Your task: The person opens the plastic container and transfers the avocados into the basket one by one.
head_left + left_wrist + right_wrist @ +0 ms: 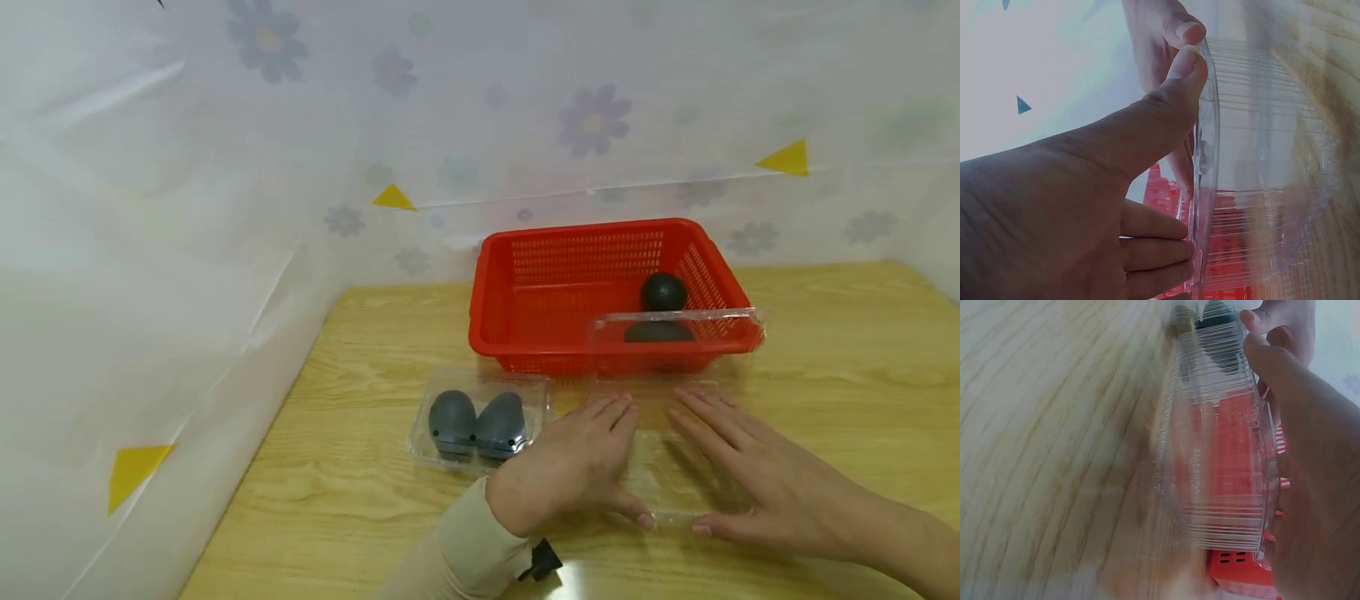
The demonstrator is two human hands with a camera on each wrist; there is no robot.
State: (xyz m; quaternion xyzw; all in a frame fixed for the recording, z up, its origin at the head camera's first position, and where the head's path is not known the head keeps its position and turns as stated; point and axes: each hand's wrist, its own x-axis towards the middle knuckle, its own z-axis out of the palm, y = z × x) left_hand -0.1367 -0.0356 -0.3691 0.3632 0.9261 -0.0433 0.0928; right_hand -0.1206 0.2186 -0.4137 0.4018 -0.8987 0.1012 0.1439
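Observation:
A clear plastic clamshell box (667, 479) lies on the table with its lid (678, 333) raised at the back, overlapping the basket's front. My left hand (573, 458) spans the box's left side, thumb at the near rim, straight fingers toward the hinge. Over the right side, my right hand (772, 475) lies the same way, its thumb close to the left one. In the left wrist view, fingertips (1172, 253) touch the rim (1207, 144). Through the box's ribbed wall (1219, 519), the right wrist view shows red basket and dark shapes. No fruit shows inside this box.
Left of the hands, another clear box (543, 387) holds two dark, egg-shaped, avocado-like fruits (452, 417). Behind stands a red basket (480, 321) with a dark round fruit (663, 292) and another dark one seen through the lid. A flowered sheet (465, 108) hangs behind the table.

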